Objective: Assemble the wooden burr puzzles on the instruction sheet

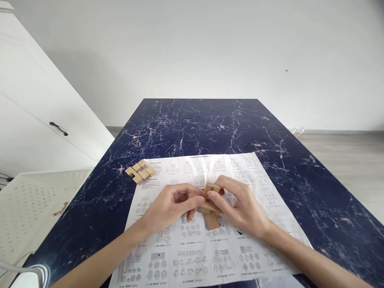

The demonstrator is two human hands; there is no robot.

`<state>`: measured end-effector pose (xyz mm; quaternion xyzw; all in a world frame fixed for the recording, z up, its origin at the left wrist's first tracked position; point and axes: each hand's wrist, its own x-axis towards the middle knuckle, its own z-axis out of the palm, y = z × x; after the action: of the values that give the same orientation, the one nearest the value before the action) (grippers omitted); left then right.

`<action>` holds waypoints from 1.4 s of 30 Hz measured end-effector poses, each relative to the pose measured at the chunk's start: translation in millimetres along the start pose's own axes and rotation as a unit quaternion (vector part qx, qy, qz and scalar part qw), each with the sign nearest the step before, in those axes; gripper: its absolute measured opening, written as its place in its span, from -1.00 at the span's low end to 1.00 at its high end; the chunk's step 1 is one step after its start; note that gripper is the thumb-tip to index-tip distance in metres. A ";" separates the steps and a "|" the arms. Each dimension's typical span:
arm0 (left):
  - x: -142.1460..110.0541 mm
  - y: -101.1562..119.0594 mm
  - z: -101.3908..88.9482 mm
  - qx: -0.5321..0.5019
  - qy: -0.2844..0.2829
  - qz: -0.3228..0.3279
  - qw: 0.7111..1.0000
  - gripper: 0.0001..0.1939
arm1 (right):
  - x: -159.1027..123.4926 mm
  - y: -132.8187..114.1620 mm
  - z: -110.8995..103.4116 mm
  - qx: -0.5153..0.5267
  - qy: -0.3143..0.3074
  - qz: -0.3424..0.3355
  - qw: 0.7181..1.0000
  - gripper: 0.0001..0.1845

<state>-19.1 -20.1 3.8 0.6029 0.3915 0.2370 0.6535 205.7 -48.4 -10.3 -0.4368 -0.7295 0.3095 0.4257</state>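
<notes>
Over the middle of a printed instruction sheet (192, 240), both my hands grip a small wooden block puzzle (212, 221) made of crossed, notched pieces. My left hand (172, 202) pinches a horizontal piece from the left, thumb on top. With thumb and fingers, my right hand (240, 204) holds an upright piece bearing a dark printed mark. One piece sticks out below, toward me. My fingers hide part of the joints. A separate cluster of light wooden puzzle pieces (140, 172) lies at the sheet's upper left corner, partly on the table.
The dark blue marble-patterned table (192, 124) reaches to a pale wall. On the left are a white cabinet (45, 100) with a black handle and a perforated cream surface (24, 208) with a small wooden piece (61, 209). A white cable (42, 272) coils at lower left.
</notes>
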 end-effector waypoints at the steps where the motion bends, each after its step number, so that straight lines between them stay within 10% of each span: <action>1: -0.4 0.5 0.9 0.004 0.002 -0.003 1.000 -0.67 | -0.9 -0.1 0.7 -0.007 0.010 -0.009 1.000 -0.71; 42: 1.5 2.0 10.1 0.031 0.000 -0.002 1.000 -0.66 | -8.0 -4.6 0.9 -0.090 0.100 -0.121 0.983 -0.84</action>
<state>-9.9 -24.6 5.1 0.6218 0.3999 0.2234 0.6353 205.2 -57.7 -9.6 -0.4109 -0.7555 0.1432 0.4898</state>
